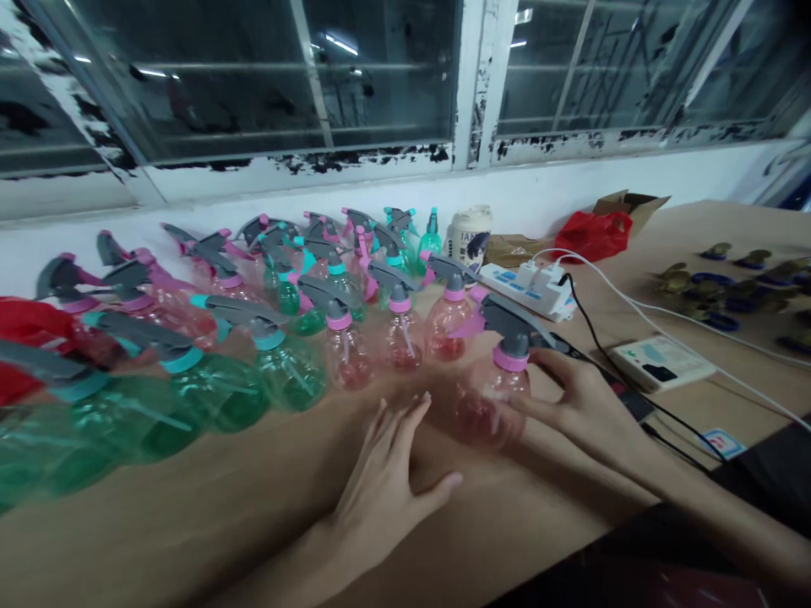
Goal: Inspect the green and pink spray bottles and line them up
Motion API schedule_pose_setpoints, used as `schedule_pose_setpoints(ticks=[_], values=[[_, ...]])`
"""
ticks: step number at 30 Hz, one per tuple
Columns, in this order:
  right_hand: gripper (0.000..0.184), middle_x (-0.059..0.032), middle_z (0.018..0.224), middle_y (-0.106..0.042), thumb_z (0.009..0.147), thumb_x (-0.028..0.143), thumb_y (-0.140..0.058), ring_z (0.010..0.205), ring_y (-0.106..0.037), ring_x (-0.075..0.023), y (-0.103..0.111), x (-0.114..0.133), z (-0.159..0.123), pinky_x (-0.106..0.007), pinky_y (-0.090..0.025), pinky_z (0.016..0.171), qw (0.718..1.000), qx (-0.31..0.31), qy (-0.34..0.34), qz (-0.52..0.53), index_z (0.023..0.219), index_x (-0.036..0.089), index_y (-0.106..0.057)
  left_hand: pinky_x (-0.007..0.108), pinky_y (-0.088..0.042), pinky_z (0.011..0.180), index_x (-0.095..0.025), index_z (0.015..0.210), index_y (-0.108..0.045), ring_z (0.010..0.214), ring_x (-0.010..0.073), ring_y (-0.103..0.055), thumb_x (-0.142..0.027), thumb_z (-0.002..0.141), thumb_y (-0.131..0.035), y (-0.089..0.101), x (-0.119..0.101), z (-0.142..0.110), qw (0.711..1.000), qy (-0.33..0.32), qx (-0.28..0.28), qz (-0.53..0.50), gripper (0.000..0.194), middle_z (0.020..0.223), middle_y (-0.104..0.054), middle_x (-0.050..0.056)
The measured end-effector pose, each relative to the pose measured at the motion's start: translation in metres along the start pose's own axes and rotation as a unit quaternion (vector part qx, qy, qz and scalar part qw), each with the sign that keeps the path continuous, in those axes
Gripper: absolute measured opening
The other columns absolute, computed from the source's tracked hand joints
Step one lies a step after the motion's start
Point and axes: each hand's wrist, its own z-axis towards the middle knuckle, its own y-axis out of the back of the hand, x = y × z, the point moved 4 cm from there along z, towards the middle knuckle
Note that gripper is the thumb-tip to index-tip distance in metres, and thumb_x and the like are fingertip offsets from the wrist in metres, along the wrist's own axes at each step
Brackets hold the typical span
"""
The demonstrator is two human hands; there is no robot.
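A clear pink spray bottle (491,405) with a grey trigger head and a pink collar stands upright on the brown tabletop. From its right side my right hand (570,401) grips it, thumb and fingers at the bottle's body and neck; some fingertips are hidden behind it. My left hand (393,481) is over the tabletop to the left of this bottle, fingers stretched and thumb apart, holding nothing. Beyond my left hand stand another pink spray bottle (405,338) and a green spray bottle (291,376) with a turquoise collar.
Several more pink and green spray bottles crowd the left and back, by the wall. A paper cup (470,236), a white power strip (532,291) with cables, a white box-like device (662,363), a red bag (592,236) and small brass-coloured parts (715,291) are at the right.
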Motion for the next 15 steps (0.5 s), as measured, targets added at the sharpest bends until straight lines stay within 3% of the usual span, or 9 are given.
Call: schedule_pose_setpoints(ticks=[6, 11, 15], values=[[0.048, -0.0096, 0.107, -0.071, 0.070, 0.051, -0.072, 0.097, -0.066, -0.0318, -0.031, 0.041, -0.017, -0.047, -0.050, 0.084, 0.997, 0.020, 0.061, 0.036, 0.106, 0.020, -0.065, 0.063, -0.008, 0.112, -0.019, 0.143, -0.024, 0.130, 0.0340, -0.042, -0.053, 0.076, -0.069, 0.006, 0.000, -0.015, 1.000, 0.011, -0.001, -0.019, 0.087, 0.140, -0.047, 0.016], [0.042, -0.0080, 0.110, -0.071, 0.073, 0.048, -0.071, 0.105, -0.063, -0.0318, -0.046, 0.060, -0.017, -0.052, -0.045, 0.094, 0.990, 0.035, 0.123, 0.062, 0.106, 0.023, -0.063, 0.064, -0.011, 0.110, -0.018, 0.143, -0.021, 0.130, 0.0330, -0.042, -0.051, 0.081, -0.066, 0.005, 0.006, -0.021, 1.000, 0.014, -0.013, -0.015, 0.083, 0.141, -0.046, 0.017], [0.055, -0.0110, 0.108, -0.069, 0.072, 0.053, -0.071, 0.103, -0.063, -0.0319, -0.048, 0.061, -0.017, -0.049, -0.049, 0.089, 0.988, 0.047, 0.139, 0.046, 0.114, 0.020, -0.058, 0.063, -0.017, 0.110, -0.020, 0.142, -0.021, 0.127, 0.0314, -0.046, -0.049, 0.085, -0.061, 0.005, 0.013, -0.021, 0.999, 0.019, -0.021, -0.016, 0.075, 0.136, -0.051, 0.014]])
